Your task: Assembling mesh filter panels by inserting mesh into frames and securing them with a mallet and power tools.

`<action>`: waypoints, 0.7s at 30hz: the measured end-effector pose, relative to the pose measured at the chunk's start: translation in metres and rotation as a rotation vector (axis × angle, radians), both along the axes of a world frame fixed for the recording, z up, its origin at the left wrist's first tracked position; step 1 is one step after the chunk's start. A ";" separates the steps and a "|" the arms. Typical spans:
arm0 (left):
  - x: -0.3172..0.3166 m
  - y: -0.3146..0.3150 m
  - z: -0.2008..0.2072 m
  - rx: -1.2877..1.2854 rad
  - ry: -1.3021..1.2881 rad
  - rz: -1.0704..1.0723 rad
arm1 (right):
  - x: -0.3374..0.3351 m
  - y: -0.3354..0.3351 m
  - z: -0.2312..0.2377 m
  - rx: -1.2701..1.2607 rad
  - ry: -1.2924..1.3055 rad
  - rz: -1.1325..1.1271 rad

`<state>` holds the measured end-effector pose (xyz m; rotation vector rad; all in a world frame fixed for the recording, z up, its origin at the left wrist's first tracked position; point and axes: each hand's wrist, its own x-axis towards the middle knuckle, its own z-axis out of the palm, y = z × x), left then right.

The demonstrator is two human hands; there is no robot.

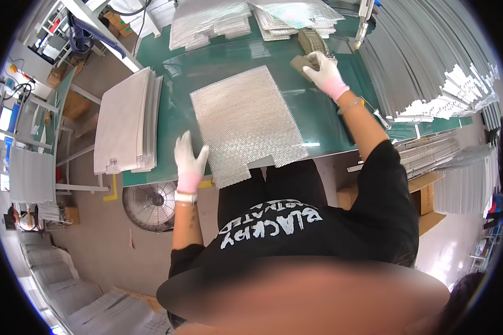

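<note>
A thin silvery sheet with a fine honeycomb-like texture [248,123] lies on the green tabletop [179,72], slightly turned. Its near edge has a notch and hangs over the table's front edge. My left hand [190,159], in a white glove with a pink cuff, is open beside the sheet's left edge, fingers spread. At the far right my right hand [325,77], gloved alike, has its fingers closed on a small khaki block [303,67]. Just beyond it stands a row of ribbed khaki pieces [313,42]. My right fingertips are partly hidden.
To the left leans a stack of pale sheets [126,123]. More silvery sheets [209,25] are piled at the back, with another pile [296,19] beside them. Long grey panels [425,56] crowd the right side. A floor fan [151,205] stands below the table's front left.
</note>
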<state>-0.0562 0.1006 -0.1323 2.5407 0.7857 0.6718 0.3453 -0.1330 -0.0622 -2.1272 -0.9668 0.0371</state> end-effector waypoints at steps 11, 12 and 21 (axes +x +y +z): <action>0.081 0.035 -0.016 -0.015 0.155 0.044 | -0.070 0.068 -0.057 0.315 0.646 0.193; 0.083 0.034 -0.015 0.028 0.175 0.038 | -0.067 0.068 -0.057 0.325 0.638 0.185; 0.014 0.012 0.010 -0.142 -0.197 -0.068 | -0.111 -0.021 -0.009 0.421 0.632 0.168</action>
